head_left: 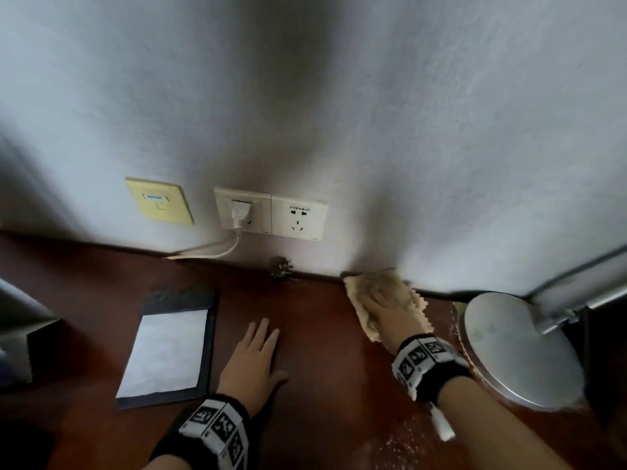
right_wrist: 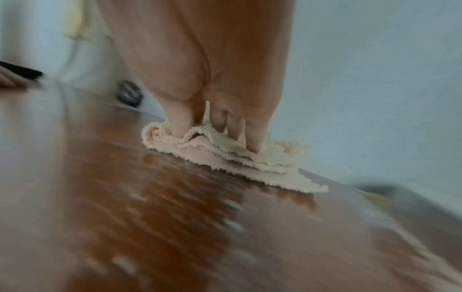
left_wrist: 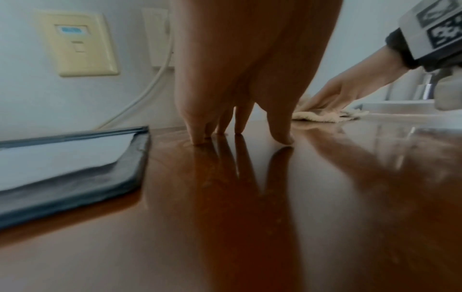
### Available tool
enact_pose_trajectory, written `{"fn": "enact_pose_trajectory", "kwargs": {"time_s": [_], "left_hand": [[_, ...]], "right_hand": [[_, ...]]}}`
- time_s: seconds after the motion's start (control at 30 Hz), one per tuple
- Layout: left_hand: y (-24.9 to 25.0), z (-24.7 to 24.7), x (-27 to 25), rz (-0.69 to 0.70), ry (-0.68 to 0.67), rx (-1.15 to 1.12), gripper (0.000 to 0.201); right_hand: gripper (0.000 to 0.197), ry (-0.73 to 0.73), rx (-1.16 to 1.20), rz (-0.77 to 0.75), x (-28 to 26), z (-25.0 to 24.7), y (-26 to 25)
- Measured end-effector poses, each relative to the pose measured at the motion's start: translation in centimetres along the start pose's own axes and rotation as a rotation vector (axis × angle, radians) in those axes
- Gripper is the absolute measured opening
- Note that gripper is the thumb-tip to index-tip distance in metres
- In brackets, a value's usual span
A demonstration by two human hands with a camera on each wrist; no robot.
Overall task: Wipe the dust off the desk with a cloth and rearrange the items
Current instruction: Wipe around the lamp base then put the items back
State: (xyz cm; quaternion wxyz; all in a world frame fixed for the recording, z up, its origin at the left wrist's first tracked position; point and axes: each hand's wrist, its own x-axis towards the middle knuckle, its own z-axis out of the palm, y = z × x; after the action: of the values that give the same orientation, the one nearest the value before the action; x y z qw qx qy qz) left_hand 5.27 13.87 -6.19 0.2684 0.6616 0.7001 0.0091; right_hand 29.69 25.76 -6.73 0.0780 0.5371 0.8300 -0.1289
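Note:
A beige ribbed cloth (head_left: 400, 288) lies folded on the red-brown desk (head_left: 325, 374) right against the back wall. My right hand (head_left: 385, 308) presses flat on it with straight fingers; in the right wrist view the thumb and fingers (right_wrist: 255, 138) dig into the cloth (right_wrist: 225, 158). My left hand (head_left: 259, 351) rests flat on the bare desk, fingers spread, tips touching the wood (left_wrist: 238, 128). A white notepad in a dark folder (head_left: 169, 347) lies just left of that hand. Pale dust specks (head_left: 400, 442) show on the desk near the right forearm.
A round silver lamp base (head_left: 515, 347) stands right of the cloth, its arm rising to the right. Wall sockets (head_left: 271, 213) with a plugged white cable sit above the desk. A small dark metal object (head_left: 281, 266) lies by the wall. A dark box (head_left: 23, 347) stands far left.

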Motion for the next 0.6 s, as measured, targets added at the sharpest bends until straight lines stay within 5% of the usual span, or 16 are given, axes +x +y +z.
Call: {"fn": "enact_pose_trajectory", "kwargs": {"time_s": [0.13, 0.33, 0.6], "left_hand": [[1.3, 0.2, 1.1, 0.026, -0.050, 0.074, 0.085], [3.4, 0.1, 2.3, 0.038, -0.097, 0.035, 0.087], [4.8, -0.1, 1.3, 0.079, -0.041, 0.051, 0.076]], "right_hand": [[0.062, -0.026, 0.074, 0.122, -2.5, -0.3, 4.4], [0.062, -0.094, 0.041, -0.496, -7.6, 2.2, -2.7], [0.059, -0.015, 0.119, -0.008, -4.2, -1.0, 3.6]]}}
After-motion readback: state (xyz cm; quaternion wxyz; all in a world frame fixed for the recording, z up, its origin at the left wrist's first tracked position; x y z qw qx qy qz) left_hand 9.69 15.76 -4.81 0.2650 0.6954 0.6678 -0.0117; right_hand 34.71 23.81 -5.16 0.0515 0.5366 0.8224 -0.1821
